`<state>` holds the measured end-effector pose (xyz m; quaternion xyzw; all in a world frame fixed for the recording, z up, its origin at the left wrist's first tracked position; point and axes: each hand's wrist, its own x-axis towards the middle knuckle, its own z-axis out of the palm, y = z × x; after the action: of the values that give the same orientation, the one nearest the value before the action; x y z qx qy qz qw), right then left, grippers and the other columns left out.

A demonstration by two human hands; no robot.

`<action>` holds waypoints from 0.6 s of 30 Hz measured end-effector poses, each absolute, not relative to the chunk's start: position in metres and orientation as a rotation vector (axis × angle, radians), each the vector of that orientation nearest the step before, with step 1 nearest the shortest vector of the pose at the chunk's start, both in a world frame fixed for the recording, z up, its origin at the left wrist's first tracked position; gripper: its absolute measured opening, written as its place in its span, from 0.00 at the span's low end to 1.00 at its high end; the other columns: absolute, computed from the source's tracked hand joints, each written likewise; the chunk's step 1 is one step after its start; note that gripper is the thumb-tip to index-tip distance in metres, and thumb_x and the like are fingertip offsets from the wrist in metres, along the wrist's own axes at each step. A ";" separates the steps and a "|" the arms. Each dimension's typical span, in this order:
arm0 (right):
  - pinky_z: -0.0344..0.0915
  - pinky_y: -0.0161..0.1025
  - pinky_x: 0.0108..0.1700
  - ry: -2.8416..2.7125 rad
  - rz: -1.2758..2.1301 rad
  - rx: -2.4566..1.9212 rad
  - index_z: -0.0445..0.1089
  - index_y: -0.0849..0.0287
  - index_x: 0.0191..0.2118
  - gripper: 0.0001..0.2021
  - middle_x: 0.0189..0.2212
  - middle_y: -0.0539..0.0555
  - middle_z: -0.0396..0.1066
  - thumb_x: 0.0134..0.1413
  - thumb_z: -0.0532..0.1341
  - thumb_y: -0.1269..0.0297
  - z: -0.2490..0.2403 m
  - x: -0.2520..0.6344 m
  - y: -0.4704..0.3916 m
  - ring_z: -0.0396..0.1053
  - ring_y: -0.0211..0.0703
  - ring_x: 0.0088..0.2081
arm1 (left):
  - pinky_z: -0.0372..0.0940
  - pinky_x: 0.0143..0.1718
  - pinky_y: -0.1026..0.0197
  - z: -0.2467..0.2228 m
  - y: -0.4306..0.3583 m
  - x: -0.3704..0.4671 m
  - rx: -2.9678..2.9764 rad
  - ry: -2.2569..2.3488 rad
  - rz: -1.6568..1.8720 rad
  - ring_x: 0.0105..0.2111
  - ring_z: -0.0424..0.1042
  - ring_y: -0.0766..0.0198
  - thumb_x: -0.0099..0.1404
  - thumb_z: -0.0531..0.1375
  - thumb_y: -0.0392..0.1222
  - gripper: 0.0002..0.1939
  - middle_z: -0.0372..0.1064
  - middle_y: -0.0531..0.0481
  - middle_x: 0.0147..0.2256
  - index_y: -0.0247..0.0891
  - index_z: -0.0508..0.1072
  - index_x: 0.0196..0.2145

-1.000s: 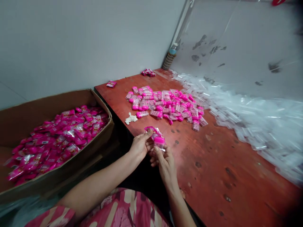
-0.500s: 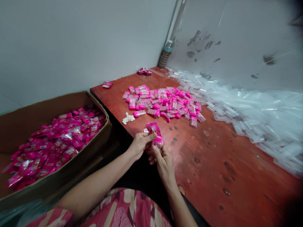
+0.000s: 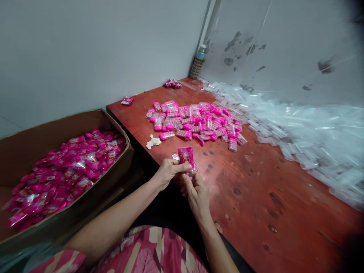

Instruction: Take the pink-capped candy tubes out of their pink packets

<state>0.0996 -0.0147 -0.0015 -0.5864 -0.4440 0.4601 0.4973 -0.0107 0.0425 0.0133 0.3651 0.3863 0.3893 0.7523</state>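
Observation:
A pink printed packet (image 3: 186, 155) is held upright between both hands at the near edge of the red table (image 3: 247, 204). My left hand (image 3: 168, 171) pinches its left side, thumb across the front. My right hand (image 3: 196, 191) grips its lower end, with the fingers partly hidden behind. Beyond the hands lies a pile of small clear containers with pink caps (image 3: 196, 121). A crumpled whitish scrap (image 3: 153, 141) rests near the table's left edge.
At the left, an open cardboard box (image 3: 129, 149) holds many pink packets (image 3: 68, 170). Clear plastic sleeves (image 3: 307, 132) are heaped along the right wall. A bottle in a woven holder (image 3: 196, 67) stands in the back corner, near several pink packets (image 3: 172, 83).
The pink packet now stands straighter, and more of its printed front shows above my left thumb. Both hands have stayed nearly in place.

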 end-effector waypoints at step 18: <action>0.66 0.31 0.23 -0.847 1.413 -1.102 0.57 0.56 0.35 0.12 0.22 0.47 0.71 0.46 0.62 0.62 0.001 0.099 -0.009 0.70 0.36 0.22 | 0.66 0.29 0.61 0.018 0.025 -0.031 0.537 0.761 1.121 0.25 0.71 0.64 0.49 0.64 0.40 0.10 0.71 0.45 0.25 0.28 0.72 0.25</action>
<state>0.0993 -0.0089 0.0007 -0.4650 -0.3576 0.5965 0.5479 -0.0310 0.0252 0.0177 0.2454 0.3478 0.5121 0.7460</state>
